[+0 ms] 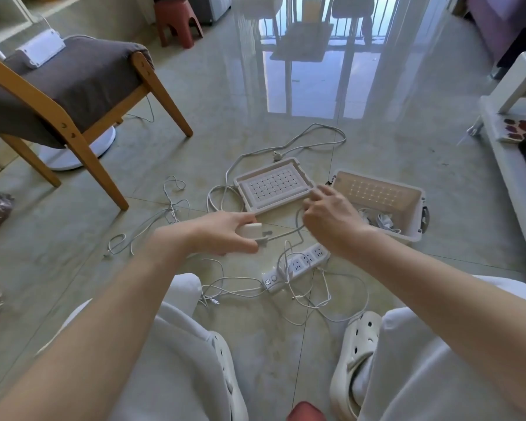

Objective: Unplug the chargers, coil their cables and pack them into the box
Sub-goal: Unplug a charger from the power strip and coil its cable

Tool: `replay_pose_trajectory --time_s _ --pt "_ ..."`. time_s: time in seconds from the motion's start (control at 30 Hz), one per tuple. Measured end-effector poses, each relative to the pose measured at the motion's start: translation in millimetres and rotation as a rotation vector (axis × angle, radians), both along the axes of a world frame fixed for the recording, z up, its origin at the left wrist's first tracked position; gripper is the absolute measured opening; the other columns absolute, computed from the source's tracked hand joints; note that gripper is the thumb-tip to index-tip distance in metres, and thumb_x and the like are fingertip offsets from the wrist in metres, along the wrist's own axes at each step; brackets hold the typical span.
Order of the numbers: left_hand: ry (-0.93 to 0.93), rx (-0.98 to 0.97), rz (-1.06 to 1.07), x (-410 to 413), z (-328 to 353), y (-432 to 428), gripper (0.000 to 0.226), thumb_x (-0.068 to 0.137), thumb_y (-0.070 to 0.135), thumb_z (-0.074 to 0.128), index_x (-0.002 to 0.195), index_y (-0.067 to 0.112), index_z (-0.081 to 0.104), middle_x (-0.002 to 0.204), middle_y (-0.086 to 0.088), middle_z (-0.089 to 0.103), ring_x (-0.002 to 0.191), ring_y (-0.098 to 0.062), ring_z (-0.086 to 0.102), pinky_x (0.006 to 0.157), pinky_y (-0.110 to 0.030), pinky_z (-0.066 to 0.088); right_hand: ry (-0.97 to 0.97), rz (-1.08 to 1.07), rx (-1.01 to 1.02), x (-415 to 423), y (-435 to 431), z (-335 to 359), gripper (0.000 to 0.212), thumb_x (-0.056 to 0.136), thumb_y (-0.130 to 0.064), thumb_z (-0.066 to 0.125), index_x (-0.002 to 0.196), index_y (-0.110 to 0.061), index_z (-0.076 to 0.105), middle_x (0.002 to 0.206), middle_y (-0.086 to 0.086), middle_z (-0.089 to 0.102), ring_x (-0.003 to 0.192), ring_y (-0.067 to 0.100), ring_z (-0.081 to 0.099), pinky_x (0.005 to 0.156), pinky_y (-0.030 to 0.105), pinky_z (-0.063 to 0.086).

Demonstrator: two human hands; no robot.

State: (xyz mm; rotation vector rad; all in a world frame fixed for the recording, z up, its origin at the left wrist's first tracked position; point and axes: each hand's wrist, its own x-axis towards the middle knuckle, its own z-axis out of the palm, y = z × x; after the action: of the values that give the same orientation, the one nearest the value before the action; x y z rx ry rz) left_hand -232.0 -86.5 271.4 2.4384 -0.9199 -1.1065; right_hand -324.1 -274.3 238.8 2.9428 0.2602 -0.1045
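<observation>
White plastic fills your left hand: its fingers and thumb are wrapped round a square charger, held just above the glossy tiled floor. The charger's cable runs rightward from the brick and turns up into your right hand. That hand's fingers are curled on the cable in a pinch, though blur hides the exact point of contact. Just below both hands lies the power strip, with thin loose leads tangled around it. The box stands open just right of your right hand, with other chargers and their wound cords already in it. Its lid lies flat on the floor beside it, to the left. More stray cables trail near the wooden chair on your left.
</observation>
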Motion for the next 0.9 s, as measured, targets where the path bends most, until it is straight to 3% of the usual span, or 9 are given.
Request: replay_pose_trajectory --time_s 0.1,0.17,0.23,0.37,0.43,0.5,0.63,0.77,0.9 --pt "-0.285 0.086 -0.085 5.3 -10.0 0.7 0.026 0.086 0.032 0.060 0.106 0.025 0.044 0.098 0.003 0.046 0.087 -0.017 0.051 0.069 -0.024 0.036 -0.032 -0.094 0.058 0.4 -6.3 4.4 0.020 0.090 -0.012 0.052 0.102 -0.020 0.067 0.105 -0.002 0.065 0.107 0.019 0.047 0.108 0.030 0.023" --pt "-0.408 0.066 -0.061 11.5 -14.8 2.7 0.037 0.087 0.035 0.061 0.116 0.019 0.044 0.101 0.000 0.040 0.090 -0.021 0.049 0.071 -0.025 0.032 -0.083 -0.097 0.234 -0.4 -7.0 6.7 0.020 0.092 -0.020 0.050 0.096 -0.024 0.070 0.095 -0.006 0.066 0.102 0.016 0.047 0.105 0.025 0.028" --pt "-0.481 0.019 -0.026 16.3 -20.2 4.6 0.046 0.086 0.036 0.063 0.121 0.015 0.041 0.102 -0.003 0.038 0.088 -0.025 0.052 0.071 -0.027 0.035 -0.146 -0.076 0.401 -2.1 -1.9 7.8 0.022 0.090 -0.022 0.050 0.087 -0.022 0.071 0.087 -0.005 0.068 0.097 0.018 0.050 0.099 0.029 0.036" --pt "-0.598 -0.096 0.047 17.8 -28.6 0.0 0.058 0.081 0.035 0.070 0.125 0.010 0.040 0.113 -0.012 0.042 0.093 -0.035 0.056 0.077 -0.035 0.046 -0.323 0.016 0.416 -5.4 8.0 10.3 0.021 0.082 -0.021 0.054 0.065 -0.017 0.068 0.066 -0.007 0.068 0.081 0.020 0.053 0.083 0.034 0.043" --pt "-0.602 -0.176 0.135 16.0 -29.7 -5.2 0.062 0.076 0.034 0.075 0.122 0.009 0.042 0.112 -0.013 0.042 0.095 -0.036 0.055 0.083 -0.042 0.048 -0.355 0.070 0.451 -7.9 14.8 13.8 0.022 0.081 -0.022 0.055 0.062 -0.016 0.065 0.061 -0.006 0.065 0.080 0.021 0.054 0.086 0.032 0.042" --pt "-0.561 -0.259 0.225 11.8 -29.6 -10.8 0.065 0.070 0.034 0.081 0.117 0.009 0.043 0.110 -0.012 0.040 0.096 -0.033 0.053 0.087 -0.042 0.047 -0.294 0.081 0.543 -12.2 26.2 16.1 0.022 0.084 -0.022 0.055 0.066 -0.013 0.064 0.063 -0.001 0.064 0.078 0.022 0.056 0.091 0.035 0.045" --pt "-0.482 -0.345 0.335 4.6 -30.2 -19.9 0.067 0.065 0.032 0.084 0.113 0.010 0.044 0.110 -0.010 0.038 0.097 -0.032 0.054 0.088 -0.037 0.047 -0.050 -0.136 0.748 -21.3 44.4 12.4 0.027 0.095 -0.034 0.045 0.098 -0.011 0.059 0.085 0.005 0.068 0.081 0.025 0.058 0.073 0.032 0.041" --pt "-0.120 -0.371 0.470 7.9 -27.2 -25.4 0.064 0.065 0.017 0.085 0.109 0.014 0.038 0.114 -0.013 0.043 0.081 -0.024 0.057 0.047 -0.018 0.049 0.006 -0.196 0.789 -21.9 48.0 2.1 0.026 0.099 -0.028 0.034 0.109 -0.012 0.053 0.090 0.008 0.067 0.088 0.029 0.058 0.079 0.039 0.043" --pt "0.172 -0.443 0.562 8.4 -29.2 -28.4 0.059 0.073 -0.004 0.070 0.116 0.008 0.032 0.121 -0.027 0.045 0.067 -0.020 0.054 0.047 -0.019 0.048 -0.075 -0.282 0.853 -20.4 43.5 4.6 0.025 0.099 -0.021 0.035 0.105 -0.016 0.059 0.087 -0.004 0.069 0.092 0.019 0.058 0.081 0.036 0.043"
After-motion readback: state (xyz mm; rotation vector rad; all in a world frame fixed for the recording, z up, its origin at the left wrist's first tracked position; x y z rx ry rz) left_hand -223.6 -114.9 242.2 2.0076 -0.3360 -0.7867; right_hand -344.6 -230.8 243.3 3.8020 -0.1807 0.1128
